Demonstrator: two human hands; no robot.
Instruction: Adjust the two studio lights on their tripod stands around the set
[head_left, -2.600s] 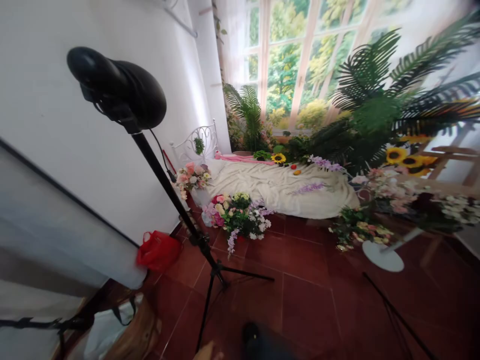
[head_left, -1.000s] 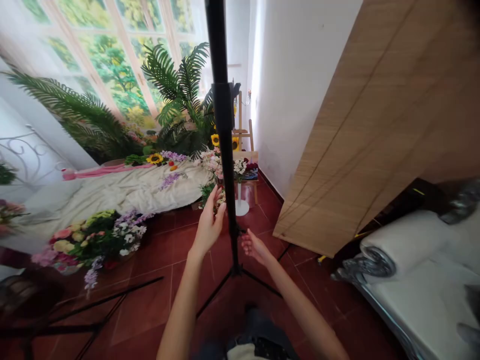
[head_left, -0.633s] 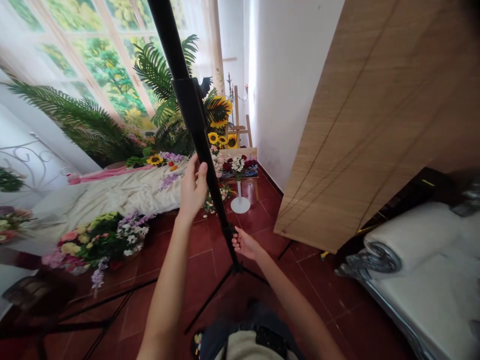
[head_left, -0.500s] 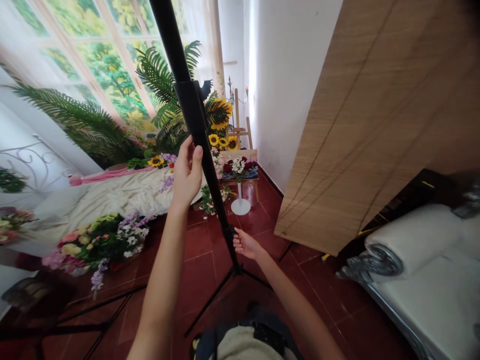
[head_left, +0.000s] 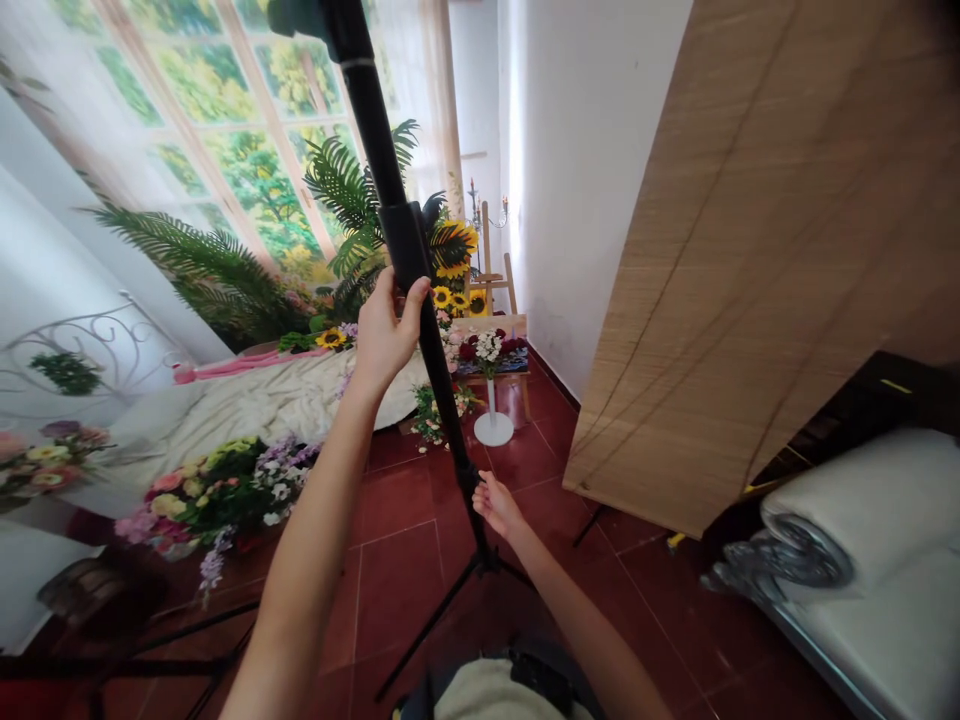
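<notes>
1. Centrally, a black stand (head_left: 436, 360) rises from the red tiled floor (head_left: 397, 545), its pole leaning left in view and its tripod legs spread.
2. The left hand (head_left: 390, 328) clasps the pole just under the upper collar (head_left: 406, 240), thumb on the near side, the other fingers partly hidden behind it.
3. Lower down, the right hand (head_left: 496, 504) has curled fingers, thumb and forefinger pinching at the lower collar (head_left: 466, 474).
4. Beyond the pole, a white pedestal (head_left: 493, 430) bears white flowers (head_left: 488, 347), near a wooden easel (head_left: 487, 235).
5. Leftward lies a bed with a cream blanket (head_left: 247, 408), a mixed bouquet (head_left: 217, 490) before it.
6. Rightward hangs a slanting bamboo blind (head_left: 675, 290), beside a pale sofa (head_left: 892, 510).
</notes>
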